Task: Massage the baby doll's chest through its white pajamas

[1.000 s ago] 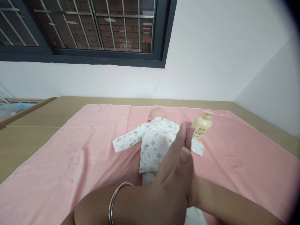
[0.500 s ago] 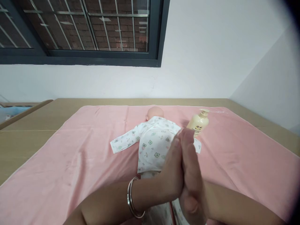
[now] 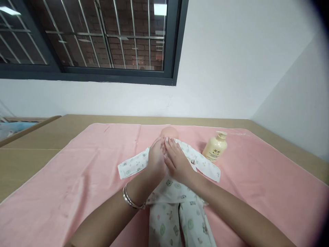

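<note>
left hand (image 3: 156, 159), right hand (image 3: 177, 161): fingers flat, open on doll (image 3: 169, 171) | lotion bottle (image 3: 215, 146) right | pink sheet (image 3: 77, 178) beneath

Both arms reach forward from the bottom edge, forearms bare and converging toward the middle. The left hand (image 3: 157, 159) lies palm down, fingers together and pointing away, a pair of thin metal bangles (image 3: 131, 199) around its wrist. The right hand (image 3: 177, 161) lies flat just beside it, fingers slightly spread, the two hands touching along their inner edges.
</note>
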The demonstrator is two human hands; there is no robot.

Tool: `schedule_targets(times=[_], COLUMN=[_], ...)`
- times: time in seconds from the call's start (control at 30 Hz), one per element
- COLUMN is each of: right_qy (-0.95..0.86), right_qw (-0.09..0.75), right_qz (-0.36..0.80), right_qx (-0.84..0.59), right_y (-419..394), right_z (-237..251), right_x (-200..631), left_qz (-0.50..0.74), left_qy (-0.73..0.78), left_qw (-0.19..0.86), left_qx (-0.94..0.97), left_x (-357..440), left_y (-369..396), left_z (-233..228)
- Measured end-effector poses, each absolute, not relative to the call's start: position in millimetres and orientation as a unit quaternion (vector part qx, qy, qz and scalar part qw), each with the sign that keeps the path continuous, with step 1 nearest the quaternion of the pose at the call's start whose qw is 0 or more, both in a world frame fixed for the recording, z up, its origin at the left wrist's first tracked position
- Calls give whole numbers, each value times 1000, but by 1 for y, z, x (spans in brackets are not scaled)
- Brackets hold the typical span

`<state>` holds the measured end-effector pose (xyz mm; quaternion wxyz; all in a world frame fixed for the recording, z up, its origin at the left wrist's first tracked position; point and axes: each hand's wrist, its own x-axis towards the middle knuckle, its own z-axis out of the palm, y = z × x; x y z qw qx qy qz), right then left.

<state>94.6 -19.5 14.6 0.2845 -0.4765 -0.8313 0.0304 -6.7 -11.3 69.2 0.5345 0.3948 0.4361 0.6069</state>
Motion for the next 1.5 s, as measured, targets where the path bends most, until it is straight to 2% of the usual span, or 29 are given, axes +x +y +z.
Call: schedule_targets(times=[0.1, 0.2, 0.33, 0.47, 0.57, 0.67, 0.73, 0.9, 1.03, 1.13, 1.33, 1.5], right_qy=[-862, -868, -802, -769, -828, -884, -875, -776, -826, -848, -770, -759], right_qw=[237, 241, 258, 196, 167, 161, 170, 185, 175, 183, 232, 215], right_qz=[25, 34, 47, -3, -23, 6, 32, 20, -27, -2, 52, 13], right_qx=[-447, -433, -537, -609, -534, -439, -453, -603, -535, -497, -591, -614], right_y=[-7, 5, 18, 1, -16, -10, 4, 9, -22, -23, 20, 9], right_z=[10, 10, 6, 7, 13, 16, 16, 10, 8, 9, 6, 4], right_x=[103, 116, 129, 121, 114, 118, 126, 128, 109, 106, 128, 125], left_qz=[620, 584, 561, 572, 586, 587, 589, 569, 545, 531, 525, 541], left_qy=[441, 440, 466, 463, 454, 428, 423, 454, 454, 442, 451, 459], left_qw=[465, 409, 340, 308, 280, 250, 233, 243, 268, 266, 223, 221], left_qx=[453, 546, 594, 604, 610, 640, 648, 642, 652, 673, 687, 669], left_x=[-7, -8, -8, -8, -9, -9, -9, -9, -12, -13, -11, -12], left_y=[4, 13, 19, 14, 9, 6, 6, 10, 12, 14, 14, 14], left_z=[45, 25, 5, -5, -7, -9, -11, -15, -14, -14, -17, -21])
